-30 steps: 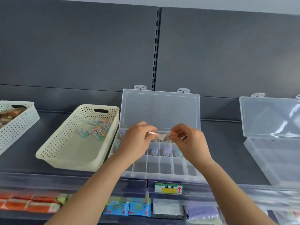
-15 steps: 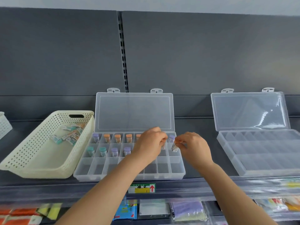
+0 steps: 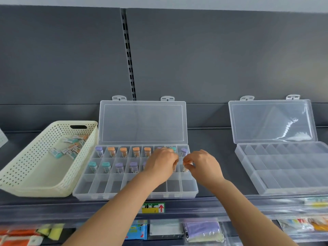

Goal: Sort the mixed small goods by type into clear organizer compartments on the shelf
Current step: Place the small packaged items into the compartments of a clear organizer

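Observation:
A clear organizer point(image 3: 99, 191) stands on the shelf with its lid up. Small capped vials stand in its back two rows: orange ones point(image 3: 123, 151), purple ones point(image 3: 119, 167) and teal ones point(image 3: 106, 166). The front row holds nothing. My left hand point(image 3: 162, 165) and my right hand point(image 3: 203, 166) hover close together over the right end of the middle row. Each pinches a small vial with its fingertips, lowered into neighbouring compartments; the right one's vial point(image 3: 185, 168) shows partly. A cream perforated basket point(image 3: 26, 174) to the left holds several loose vials point(image 3: 71, 148).
A second clear organizer point(image 3: 266, 180), lid up and with nothing in it, sits at the right. The grey shelf back panel rises behind. A price tag point(image 3: 153, 207) marks the shelf's front edge, with packaged goods hanging on the level below.
Both hands have dropped from above the organizer down to its middle row at the right end. The view has shifted, so the second organizer now shows fully.

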